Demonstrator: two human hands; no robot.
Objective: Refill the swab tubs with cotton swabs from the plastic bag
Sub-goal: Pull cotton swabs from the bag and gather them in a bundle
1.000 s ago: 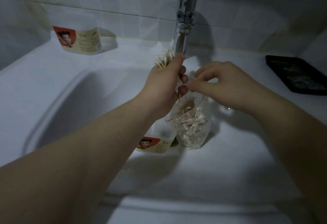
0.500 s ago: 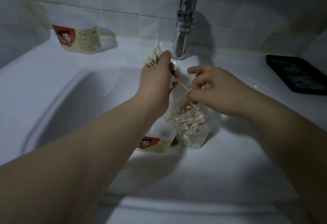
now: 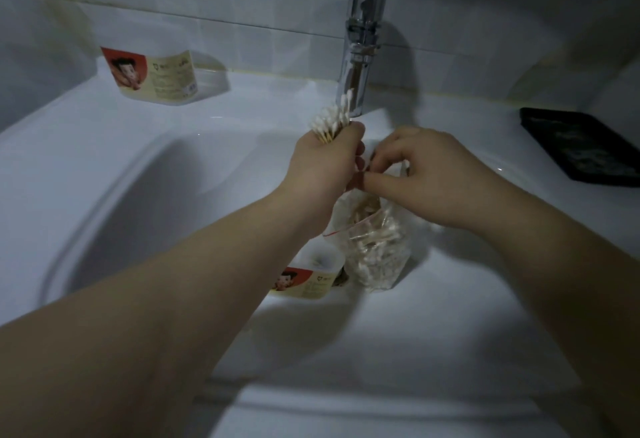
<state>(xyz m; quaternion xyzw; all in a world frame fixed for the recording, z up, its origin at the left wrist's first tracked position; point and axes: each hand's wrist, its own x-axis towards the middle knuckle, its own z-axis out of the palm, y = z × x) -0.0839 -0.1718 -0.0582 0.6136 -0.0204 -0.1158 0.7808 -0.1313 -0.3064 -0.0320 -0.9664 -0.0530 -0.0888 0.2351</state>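
Head view: since half a second ago the left hand (image 3: 325, 164) has shifted right, so that the bundle of white-tipped wooden cotton swabs (image 3: 334, 117) it grips now has its tips in front of the lower end of the chrome tap (image 3: 362, 46) instead of left of it. The right hand (image 3: 426, 178) has risen from the mouth of the clear plastic bag (image 3: 375, 250) and now meets the left hand's fingers below the tap.

The left hand's fingers are curled tightly round the swab sticks, the cotton tips fanning up out of the fist. The right hand's thumb and forefinger are drawn together against the left hand's fingertips. Whether they pinch a swab I cannot tell. The bag, with a red strip at its open mouth and full of swabs, stands in the basin straight below the tap and beneath both hands.

Far left of the tap, a round white swab tub with a red and cream label (image 3: 156, 74) lies on its side on the ledge of the white ceramic sink (image 3: 104, 167). Below the tap, a second labelled tub (image 3: 311, 275) stands open in the basin just left of the bag, its left side hidden by the left forearm. Far right of the tap, a black rectangular tray (image 3: 581, 147) sits on the ledge.
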